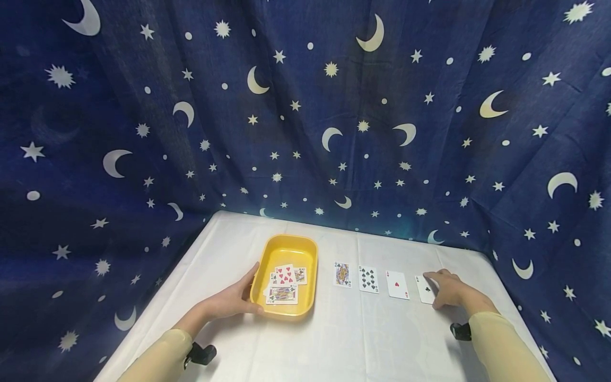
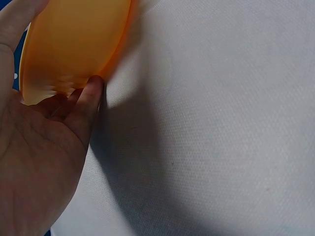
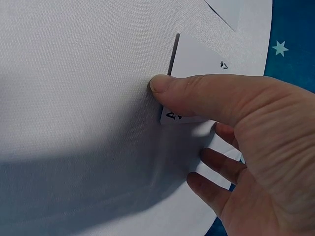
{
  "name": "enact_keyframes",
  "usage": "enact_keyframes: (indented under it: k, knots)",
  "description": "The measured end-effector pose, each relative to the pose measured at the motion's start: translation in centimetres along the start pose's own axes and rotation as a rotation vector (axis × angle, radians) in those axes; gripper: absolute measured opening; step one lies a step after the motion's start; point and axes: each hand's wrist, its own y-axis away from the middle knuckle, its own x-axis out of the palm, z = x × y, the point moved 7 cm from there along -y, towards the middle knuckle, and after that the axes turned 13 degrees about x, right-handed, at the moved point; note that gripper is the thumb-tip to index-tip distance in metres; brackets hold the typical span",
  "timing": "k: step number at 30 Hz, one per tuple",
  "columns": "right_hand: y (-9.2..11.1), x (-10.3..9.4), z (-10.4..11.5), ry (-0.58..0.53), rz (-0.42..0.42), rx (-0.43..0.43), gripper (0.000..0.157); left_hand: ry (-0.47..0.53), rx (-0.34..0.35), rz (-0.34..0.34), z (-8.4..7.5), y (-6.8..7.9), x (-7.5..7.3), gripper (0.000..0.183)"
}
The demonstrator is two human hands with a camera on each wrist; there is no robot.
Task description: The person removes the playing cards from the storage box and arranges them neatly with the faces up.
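Note:
A yellow plastic tray (image 1: 284, 317) stands on the table, with several face-up playing cards in it, a hearts card (image 1: 285, 274) among them. My left hand (image 1: 234, 300) grips the tray's left side; the left wrist view shows its fingers (image 2: 91, 93) against the tray wall. To the right, four-cornered cards lie in a row: a clubs face card (image 1: 342, 274), a spades number card (image 1: 368, 279), the ace of hearts (image 1: 397, 285) and the ace of clubs (image 1: 424, 289). At the row's right end, my right hand (image 1: 451, 291) pinches the ace of clubs by its edges, thumb (image 3: 197, 96) across it.
A white cloth covers the table (image 1: 324, 350). Behind it and along both sides hangs a dark blue curtain (image 1: 305, 106) with moons and stars. Dark wrist cameras, such as the one on the left wrist (image 1: 202, 354), sit beneath the sleeves.

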Motion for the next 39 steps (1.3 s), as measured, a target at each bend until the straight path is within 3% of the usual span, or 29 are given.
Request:
enact_keyframes:
  k: [6, 16, 21, 27, 33, 39]
  knots:
    - [0.4, -0.2, 0.1, -0.015, -0.001, -0.025, 0.094, -0.009, -0.007, -0.003, 0.0, 0.0, 0.0, 0.125]
    - [1.0, -2.3, 3.0, -0.017, -0.183, -0.191, 0.087, -0.021, -0.048, -0.015, 0.4, 0.2, -0.2, 0.128]
    - [2.2, -3.2, 7.1, -0.024, -0.309, -0.300, 0.080, -0.030, -0.033, -0.011, 0.5, 0.1, -0.2, 0.129]
    - [3.5, -3.3, 12.9, -0.012, -0.364, -0.424, 0.079, -0.027, -0.019, -0.004, 0.5, 0.1, -0.2, 0.128]
    - [4.6, -2.2, 18.4, 0.021, -0.348, -0.502, 0.079, -0.003, -0.017, -0.004, 0.5, 0.1, -0.2, 0.131]
    - [5.9, -0.2, 24.2, 0.034, -0.258, -0.559, 0.075, 0.005, -0.021, -0.005, 0.4, -0.1, -0.1, 0.130]
